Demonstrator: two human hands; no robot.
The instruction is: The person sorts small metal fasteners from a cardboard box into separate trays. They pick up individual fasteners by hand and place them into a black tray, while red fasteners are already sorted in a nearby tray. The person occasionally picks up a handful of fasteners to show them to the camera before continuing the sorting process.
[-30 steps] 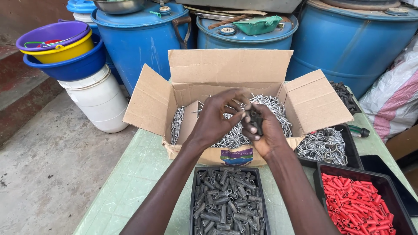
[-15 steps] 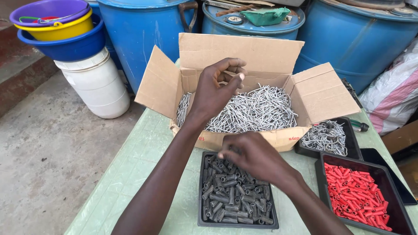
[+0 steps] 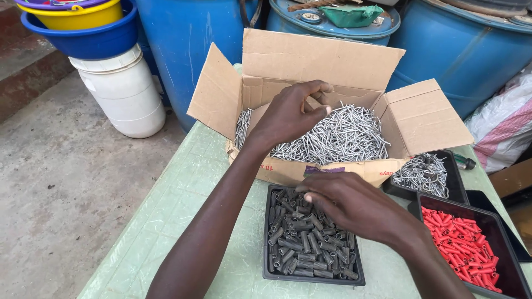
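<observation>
Grey ribbed plugs [image 3: 310, 238] fill the black tray [image 3: 313, 278] at lower centre; your right hand [image 3: 354, 207] curls narrowly over them, your left hand [image 3: 288, 113] pinches shiny wire nails [image 3: 349, 135].

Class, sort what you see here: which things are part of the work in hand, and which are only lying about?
In use:
left hand
box of nails
right hand
tray of grey plugs

Lying about:
red plugs
small nail tray
blue barrels
white bucket
stacked basins
</observation>
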